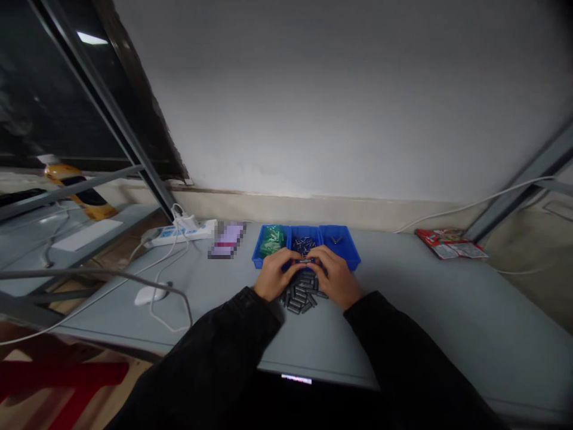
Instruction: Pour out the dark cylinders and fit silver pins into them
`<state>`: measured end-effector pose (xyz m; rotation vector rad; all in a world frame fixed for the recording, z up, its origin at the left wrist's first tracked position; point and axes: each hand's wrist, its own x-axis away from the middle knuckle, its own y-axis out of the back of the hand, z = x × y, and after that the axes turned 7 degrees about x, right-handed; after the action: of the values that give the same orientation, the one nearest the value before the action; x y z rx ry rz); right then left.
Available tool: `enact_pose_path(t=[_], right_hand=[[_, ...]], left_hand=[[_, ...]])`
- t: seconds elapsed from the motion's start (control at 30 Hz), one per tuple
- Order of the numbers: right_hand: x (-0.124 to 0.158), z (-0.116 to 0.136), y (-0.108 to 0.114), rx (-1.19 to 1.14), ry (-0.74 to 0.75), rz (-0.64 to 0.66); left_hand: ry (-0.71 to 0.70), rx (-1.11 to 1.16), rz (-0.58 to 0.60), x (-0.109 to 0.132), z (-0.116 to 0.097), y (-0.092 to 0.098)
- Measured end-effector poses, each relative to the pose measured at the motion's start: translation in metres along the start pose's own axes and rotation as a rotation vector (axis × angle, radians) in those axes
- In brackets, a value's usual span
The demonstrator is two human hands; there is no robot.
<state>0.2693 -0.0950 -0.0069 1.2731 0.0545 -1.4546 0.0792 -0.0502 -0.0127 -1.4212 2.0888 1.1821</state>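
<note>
While above the dark tubes (301, 298), pinching a small piece (306, 261) between left hand (275, 273) and right hand (335, 276), grips narrow.

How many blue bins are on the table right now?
3, in a row just beyond the left hand and right hand: left bin holds green parts, middle bin small metal pieces, right bin looks almost empty. No others show; the hands hide their front edges.
</note>
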Motion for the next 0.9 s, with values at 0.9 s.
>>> enact_pose_path(t=[0.9], right_hand=[[0.0052,-0.0048,-0.0058,0.061,-0.051,0.042]], left_hand=[[0.003,0.045,-0.083,0.0007,-0.0087,0.0006]])
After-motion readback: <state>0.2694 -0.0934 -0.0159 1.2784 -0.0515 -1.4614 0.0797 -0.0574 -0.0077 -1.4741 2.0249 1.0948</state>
